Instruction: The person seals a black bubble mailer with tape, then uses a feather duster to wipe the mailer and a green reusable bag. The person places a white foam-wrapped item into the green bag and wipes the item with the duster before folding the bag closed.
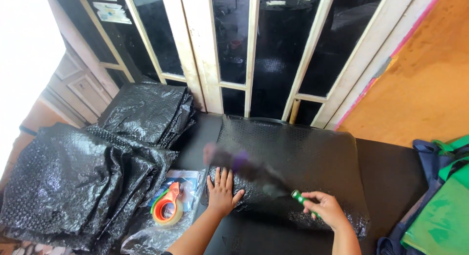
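My left hand (pixel 222 192) lies flat, fingers spread, pinning the black bubble-wrap parcel (pixel 293 162) mid-worktop, while my right hand (pixel 328 209) grips a green cutter (pixel 302 199); best press firmly, cutting away from the fingers.

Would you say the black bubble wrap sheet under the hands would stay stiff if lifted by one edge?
Probably not. The black bubble wrap sheet drapes over the table edge, so it likely flops. The crumpled bubble wrap stacks suggest it is light and bends easily. Its glossy surface may be slippery.
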